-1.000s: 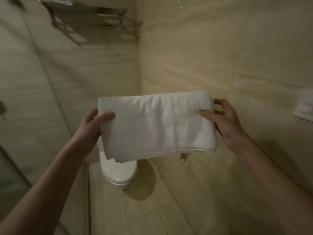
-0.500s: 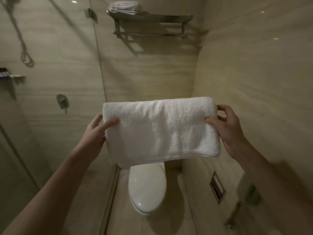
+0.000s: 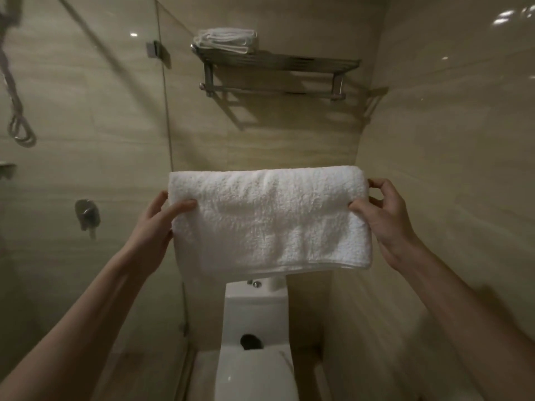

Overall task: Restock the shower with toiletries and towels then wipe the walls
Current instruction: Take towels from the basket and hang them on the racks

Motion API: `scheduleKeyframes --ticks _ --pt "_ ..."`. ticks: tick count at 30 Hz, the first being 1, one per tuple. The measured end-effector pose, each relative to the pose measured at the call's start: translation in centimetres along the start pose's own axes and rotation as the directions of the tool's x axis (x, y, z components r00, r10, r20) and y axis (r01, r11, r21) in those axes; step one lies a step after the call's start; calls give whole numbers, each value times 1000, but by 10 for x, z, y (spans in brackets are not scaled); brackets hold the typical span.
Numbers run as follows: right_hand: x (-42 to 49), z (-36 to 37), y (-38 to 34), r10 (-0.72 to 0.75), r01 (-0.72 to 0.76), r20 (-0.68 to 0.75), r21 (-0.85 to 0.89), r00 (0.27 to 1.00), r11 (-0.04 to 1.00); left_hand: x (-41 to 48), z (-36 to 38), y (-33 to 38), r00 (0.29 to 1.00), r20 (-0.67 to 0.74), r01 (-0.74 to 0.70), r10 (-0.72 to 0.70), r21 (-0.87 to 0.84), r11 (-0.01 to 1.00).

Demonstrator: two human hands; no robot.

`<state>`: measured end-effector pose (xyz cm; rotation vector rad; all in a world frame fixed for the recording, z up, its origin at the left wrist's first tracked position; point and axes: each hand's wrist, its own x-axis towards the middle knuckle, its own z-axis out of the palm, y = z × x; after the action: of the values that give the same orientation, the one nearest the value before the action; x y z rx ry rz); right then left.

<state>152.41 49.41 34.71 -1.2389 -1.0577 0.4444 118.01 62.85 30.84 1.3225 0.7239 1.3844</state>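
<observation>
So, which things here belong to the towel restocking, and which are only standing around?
Belong to the job: folded white towel, held by left hand and right hand; metal towel rack; small folded towels on it.
Only there: toilet, shower hose, shower mixer handle, glass partition.

High on the far wall we see a chrome slatted metal rack [image 3: 304,65] — a small stack of folded white towels [image 3: 225,40] lies at its left end.

Both arms outstretched; left hand [image 3: 157,224], right hand [image 3: 386,224] pinch towel [image 3: 269,221] ends, thumbs front.
</observation>
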Motion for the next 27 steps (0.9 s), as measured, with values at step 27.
scheduleKeyframes --ticks 27 --pt "378 -63 -40 -345 340 46 91 937 936 340 189 78 944 -30 -319 327 153 935"
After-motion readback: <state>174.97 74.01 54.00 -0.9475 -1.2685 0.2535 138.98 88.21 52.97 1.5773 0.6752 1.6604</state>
